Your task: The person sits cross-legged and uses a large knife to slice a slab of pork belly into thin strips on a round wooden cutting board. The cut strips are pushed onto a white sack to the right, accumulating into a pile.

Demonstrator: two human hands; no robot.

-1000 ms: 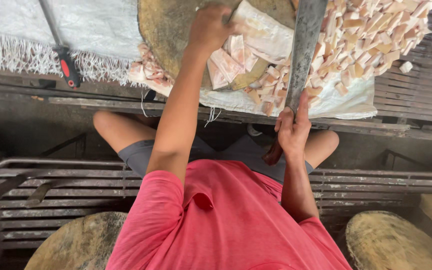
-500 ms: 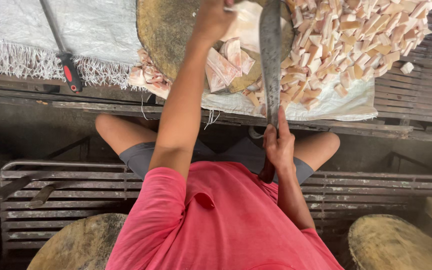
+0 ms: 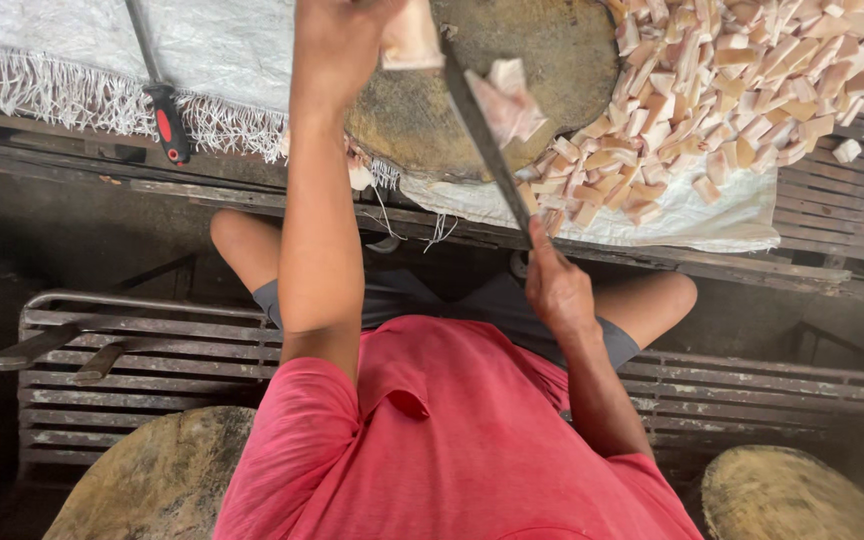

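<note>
head view, round wooden chopping block [image 3: 542,70], slatted platform [image 3: 832,215]

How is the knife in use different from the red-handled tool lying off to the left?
The knife has a broad, flat, dark blade; the red-handled tool has a thin shaft. The right hand grips the knife, slanted over the round block, where the left hand holds a pale piece; the tool lies untouched on the white cloth. The knife's handle is hidden, the tool's is in plain sight. Both are long and narrow.
</note>
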